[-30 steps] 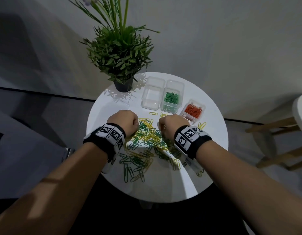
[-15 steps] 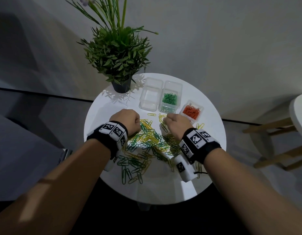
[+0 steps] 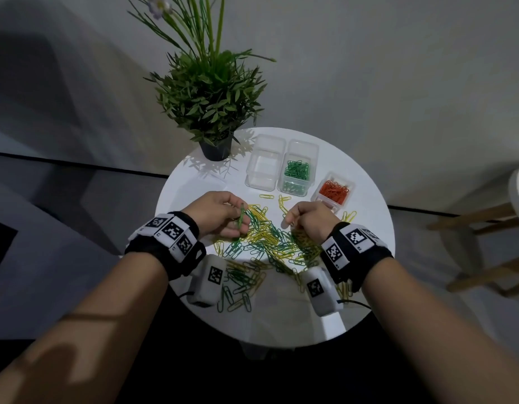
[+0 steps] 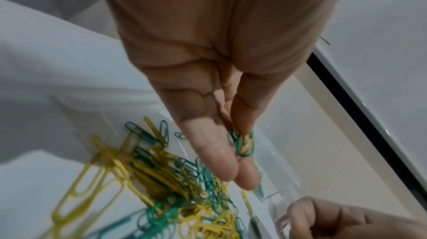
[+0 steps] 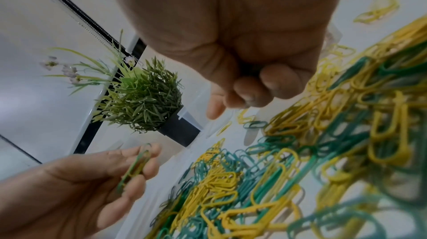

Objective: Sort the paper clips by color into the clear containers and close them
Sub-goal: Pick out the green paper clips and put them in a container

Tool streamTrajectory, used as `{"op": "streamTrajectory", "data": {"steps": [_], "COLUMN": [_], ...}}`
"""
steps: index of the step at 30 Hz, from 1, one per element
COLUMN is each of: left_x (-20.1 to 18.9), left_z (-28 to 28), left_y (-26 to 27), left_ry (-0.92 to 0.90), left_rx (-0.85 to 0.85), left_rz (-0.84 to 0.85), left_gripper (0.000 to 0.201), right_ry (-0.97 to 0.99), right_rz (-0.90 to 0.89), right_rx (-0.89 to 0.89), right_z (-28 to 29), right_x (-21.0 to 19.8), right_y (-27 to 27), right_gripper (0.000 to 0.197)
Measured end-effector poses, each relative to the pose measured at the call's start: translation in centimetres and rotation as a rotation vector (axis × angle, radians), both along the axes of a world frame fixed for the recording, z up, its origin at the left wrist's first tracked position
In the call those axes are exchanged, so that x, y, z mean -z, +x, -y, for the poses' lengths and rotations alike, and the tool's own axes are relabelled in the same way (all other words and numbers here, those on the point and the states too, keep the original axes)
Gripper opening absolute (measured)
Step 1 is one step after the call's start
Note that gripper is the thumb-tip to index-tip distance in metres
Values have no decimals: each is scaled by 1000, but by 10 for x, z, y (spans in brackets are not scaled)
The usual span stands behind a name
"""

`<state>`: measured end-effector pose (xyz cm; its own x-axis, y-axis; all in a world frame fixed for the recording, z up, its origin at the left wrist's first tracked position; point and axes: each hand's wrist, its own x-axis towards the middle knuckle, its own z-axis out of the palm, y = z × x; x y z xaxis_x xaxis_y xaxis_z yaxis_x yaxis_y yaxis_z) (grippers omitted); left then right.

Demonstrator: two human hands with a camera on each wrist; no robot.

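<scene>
Left hand (image 3: 220, 212): fingers pinch small green wire paper clips (image 4: 242, 144), gathered for the clear plastic green-clip container (image 3: 296, 173).
Right hand (image 3: 309, 220): fingers curled (contents hidden) over the mixed pile (image 3: 270, 240) on the counter (image 3: 369, 243).

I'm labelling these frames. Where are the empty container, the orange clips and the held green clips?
empty container (image 3: 263, 163): head view, bare floor.
orange clips (image 3: 334, 190): head view, heap's middle.
green clips (image 4: 243, 145): left wrist view, loops.

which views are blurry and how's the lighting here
Head view: dim room, sharp, the white table brightest, leaf shadows beside the plant, edges bent by the wide lens. Left wrist view: left hand close and soft, clip pile smeared. Right wrist view: near clips blurred, plant sharper.
</scene>
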<state>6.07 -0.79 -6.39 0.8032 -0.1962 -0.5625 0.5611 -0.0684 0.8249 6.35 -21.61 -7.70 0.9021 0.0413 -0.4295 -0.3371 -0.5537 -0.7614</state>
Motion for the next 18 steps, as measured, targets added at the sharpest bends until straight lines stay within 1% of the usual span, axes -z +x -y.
{"op": "streamTrajectory", "data": {"steps": [3,5,6,8,10,12,15,16,18], "left_x": [-2,-1,0,1,2,2,-1,-3,-5], "left_z": [0,1,1,2,3,3,2,2,0], "left_y": [-5,-9,-10,-11,-12,-13,-13,-13,-13], "left_ry": [-67,-79,-68,-43,-44,-53,-52,-56,-68], "left_rx": [-39,-56,-63,-66,-61,-59,-65,-73,-92], "left_rz": [-35,-23,-12,2,1,11,51,61,79], "left_gripper": [8,8,9,8,10,12,15,15,15], "right_ry": [-57,-155,-175,-138,-103,-90,-30,9,106], "right_rz": [-47,28,69,126,161,162,119,89,5], "right_rx": [1,-47,-67,-110,-162,-185,-204,-190,-121], "right_z": [-2,-4,-6,-14,-23,-30,-38,-40,-41], "right_x": [-2,-2,-4,-6,-12,-15,-22,-24,-27], "right_y": [6,7,5,1,0,1,1,2,3], "right_gripper": [28,18,16,13,3,5,7,7,14]}}
